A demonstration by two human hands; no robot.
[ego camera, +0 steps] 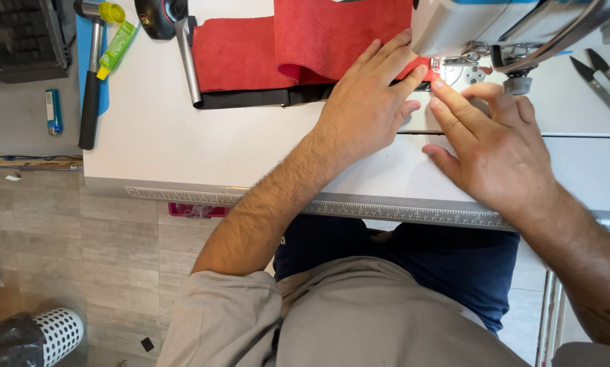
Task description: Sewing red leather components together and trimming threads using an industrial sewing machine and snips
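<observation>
A folded piece of red leather-like material (298, 44) with a black strip along its near edge lies on the white sewing table (182, 149). My left hand (369, 102) presses flat on its right end, fingers spread toward the needle area. Just to the right, my right hand (495, 149) rests on the table with two fingers stretched to the presser foot (465, 68) of the white sewing machine (468, 24). Neither hand grips anything. The needle itself is mostly hidden by the machine head.
Thread snips (601, 81) lie at the far right. A hammer (91, 75), a green tube (118, 44) and a lighter (53, 112) sit at the left. A ruler strip (386, 212) runs along the table's front edge. A perforated white bin (57, 333) stands on the floor.
</observation>
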